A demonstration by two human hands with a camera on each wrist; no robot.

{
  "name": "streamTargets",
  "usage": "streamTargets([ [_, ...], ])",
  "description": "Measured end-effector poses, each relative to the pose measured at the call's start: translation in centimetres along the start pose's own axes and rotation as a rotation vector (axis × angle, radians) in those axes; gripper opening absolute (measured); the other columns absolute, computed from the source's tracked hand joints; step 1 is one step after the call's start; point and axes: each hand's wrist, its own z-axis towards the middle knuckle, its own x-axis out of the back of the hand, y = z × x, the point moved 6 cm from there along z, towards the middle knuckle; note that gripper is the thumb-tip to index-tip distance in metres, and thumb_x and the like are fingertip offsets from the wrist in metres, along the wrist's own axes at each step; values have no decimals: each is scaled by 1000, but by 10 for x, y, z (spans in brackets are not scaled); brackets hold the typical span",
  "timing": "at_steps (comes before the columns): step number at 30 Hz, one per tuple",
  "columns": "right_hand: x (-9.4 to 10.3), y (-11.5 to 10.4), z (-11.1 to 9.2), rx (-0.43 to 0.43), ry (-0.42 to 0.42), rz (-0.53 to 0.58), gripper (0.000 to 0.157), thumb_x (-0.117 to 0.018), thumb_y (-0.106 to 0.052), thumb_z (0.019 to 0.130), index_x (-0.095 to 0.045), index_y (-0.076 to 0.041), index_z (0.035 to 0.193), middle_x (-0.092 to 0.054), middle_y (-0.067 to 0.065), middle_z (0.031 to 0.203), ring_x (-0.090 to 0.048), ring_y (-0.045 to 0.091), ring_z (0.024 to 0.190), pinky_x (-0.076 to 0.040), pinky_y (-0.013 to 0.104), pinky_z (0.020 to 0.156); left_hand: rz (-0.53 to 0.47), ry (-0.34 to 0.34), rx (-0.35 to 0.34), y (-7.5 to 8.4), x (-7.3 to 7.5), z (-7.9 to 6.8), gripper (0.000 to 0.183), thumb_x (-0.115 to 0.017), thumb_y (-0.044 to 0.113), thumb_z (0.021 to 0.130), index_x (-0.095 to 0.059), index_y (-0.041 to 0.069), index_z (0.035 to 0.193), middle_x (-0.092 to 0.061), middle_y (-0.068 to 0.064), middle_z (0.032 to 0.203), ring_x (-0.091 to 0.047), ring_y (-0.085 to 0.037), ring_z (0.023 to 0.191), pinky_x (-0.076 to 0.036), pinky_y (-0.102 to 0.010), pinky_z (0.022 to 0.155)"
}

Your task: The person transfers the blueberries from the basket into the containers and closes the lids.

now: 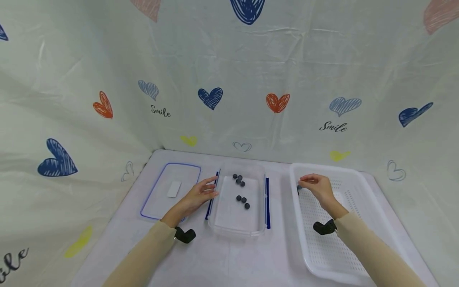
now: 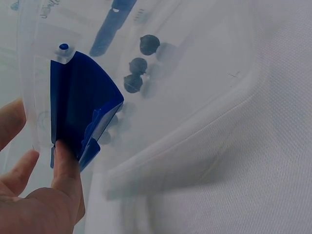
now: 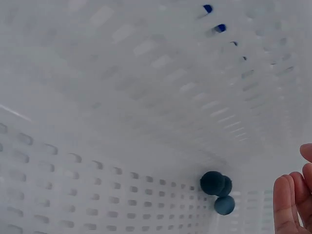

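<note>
My left hand (image 1: 199, 196) is at the left wall of a clear plastic box (image 1: 236, 225), its fingers spread and loosely extended. In the left wrist view one finger touches the box's hanging blue latch (image 2: 80, 102). Several dark blueberries (image 1: 244, 200) lie in two loose groups on the box floor. Over the far left corner of a white perforated basket (image 1: 344, 275) is my right hand (image 1: 319, 189), fingers pointing down and left. Three blueberries (image 3: 212, 183) sit clustered in that corner; the right wrist view shows the fingertips (image 3: 283, 195) apart from them.
A clear lid (image 1: 157, 199) with a blue seal lies left of the box, a white rectangle (image 1: 174, 189) on it. Blue latches (image 1: 267, 203) stick out from the box's sides. Beyond the white-covered table (image 1: 229, 263) hangs a heart-printed sheet (image 1: 244, 127).
</note>
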Motion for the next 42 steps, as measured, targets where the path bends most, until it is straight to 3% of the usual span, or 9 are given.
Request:
streamTargets([
  [11, -6, 18, -3, -3, 6, -61, 33, -78, -8, 86, -67, 15, 108, -74, 6, 90, -61, -4, 77, -49, 15, 73, 3, -14, -4, 0, 0, 0, 70, -65, 9, 97, -27, 2, 156, -27, -35, 153, -29, -47, 141, -31, -53, 113],
  [20, -10, 35, -1, -32, -14, -137, 30, -78, -6, 85, -69, 12, 107, -73, 10, 91, -61, 3, 77, -50, 18, 69, -20, -5, -3, 1, 0, 0, 69, -64, 5, 97, -29, 4, 156, -27, -33, 153, -29, -45, 142, -31, -53, 113],
  [42, -21, 54, -4, -10, 10, -168, 27, -77, 5, 79, -68, 15, 102, -71, 20, 89, -62, 6, 72, -52, 16, 63, -9, 5, -3, 1, 0, -1, 68, -65, 5, 97, -31, 4, 155, -27, -33, 153, -29, -46, 141, -31, -53, 113],
])
